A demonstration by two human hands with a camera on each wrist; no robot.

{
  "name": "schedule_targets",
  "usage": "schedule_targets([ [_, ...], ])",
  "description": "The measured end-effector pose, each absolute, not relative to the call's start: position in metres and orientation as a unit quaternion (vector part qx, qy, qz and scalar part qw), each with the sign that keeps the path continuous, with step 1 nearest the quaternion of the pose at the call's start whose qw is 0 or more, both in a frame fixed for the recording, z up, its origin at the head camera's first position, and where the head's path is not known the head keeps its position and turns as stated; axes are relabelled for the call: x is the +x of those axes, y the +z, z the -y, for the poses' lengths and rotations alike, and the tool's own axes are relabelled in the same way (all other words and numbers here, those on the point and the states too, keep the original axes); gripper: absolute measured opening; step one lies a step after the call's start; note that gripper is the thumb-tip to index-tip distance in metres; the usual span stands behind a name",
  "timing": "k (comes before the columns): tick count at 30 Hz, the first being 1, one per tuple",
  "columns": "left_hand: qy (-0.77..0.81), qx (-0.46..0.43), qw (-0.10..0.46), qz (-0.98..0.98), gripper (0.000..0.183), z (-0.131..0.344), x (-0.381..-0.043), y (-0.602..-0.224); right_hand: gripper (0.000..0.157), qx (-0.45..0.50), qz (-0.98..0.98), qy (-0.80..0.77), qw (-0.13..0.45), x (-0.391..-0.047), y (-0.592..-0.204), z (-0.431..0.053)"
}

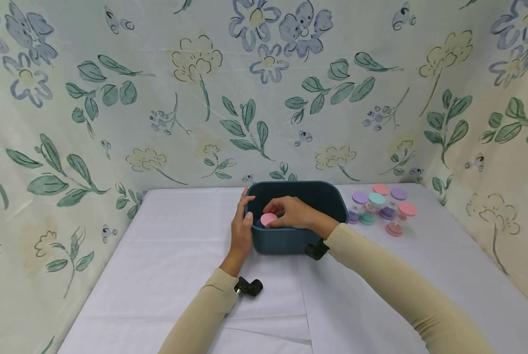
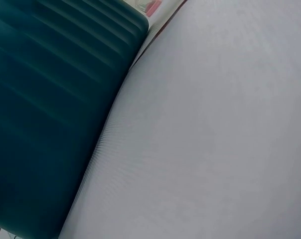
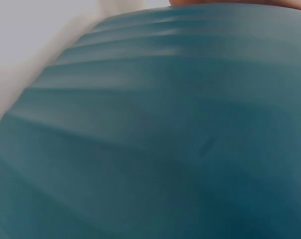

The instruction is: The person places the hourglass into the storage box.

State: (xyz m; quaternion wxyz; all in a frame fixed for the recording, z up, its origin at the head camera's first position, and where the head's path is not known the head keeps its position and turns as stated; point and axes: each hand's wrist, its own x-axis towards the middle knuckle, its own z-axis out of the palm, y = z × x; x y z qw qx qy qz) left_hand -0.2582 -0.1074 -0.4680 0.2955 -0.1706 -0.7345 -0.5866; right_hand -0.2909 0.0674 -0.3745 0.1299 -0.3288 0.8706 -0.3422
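A dark blue bin (image 1: 281,242) stands near the far side of the white-covered table. At its left side my left hand (image 1: 241,231) grips the wall, thumb and a fingertip at the rim. My right hand (image 1: 296,214) reaches over the front rim and pinches a pink-lidded jar (image 1: 269,219) inside the bin near its left end. The jar's lower part is hidden. Ridged bin wall (image 2: 56,109) fills the left of the left wrist view. In the right wrist view the bin wall (image 3: 165,124) covers most of the frame, with a strip of skin above it.
Right of the bin, several small clear jars stand close together, with purple lids (image 1: 359,197), a teal lid (image 1: 376,198) and pink lids (image 1: 407,209). White cloth (image 1: 179,246) covers the table. A flower-patterned curtain (image 1: 264,98) hangs behind it and at both sides.
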Motion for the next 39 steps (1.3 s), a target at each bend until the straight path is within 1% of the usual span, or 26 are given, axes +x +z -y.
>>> schedule_targets([
  [7, -0.587, -0.172, 0.294, 0.734, 0.047, 0.108, -0.26, -0.469, 0.042, -0.329, -0.867, -0.352, 0.127, -0.29, -0.373, -0.067],
  [13, -0.587, -0.169, 0.291, 0.736, 0.045, 0.109, -0.261, -0.468, 0.043, -0.33, -0.865, -0.359, 0.117, -0.291, -0.374, -0.067],
  [25, -0.592, -0.187, 0.294, 0.727, 0.041, 0.106, -0.233, -0.435, 0.048, -0.329, -0.86, -0.38, 0.089, -0.291, -0.37, -0.069],
  [39, -0.59, -0.197, 0.3, 0.723, 0.041, 0.104, -0.232, -0.436, 0.048, -0.342, -0.831, -0.434, 0.063, -0.288, -0.365, -0.079],
])
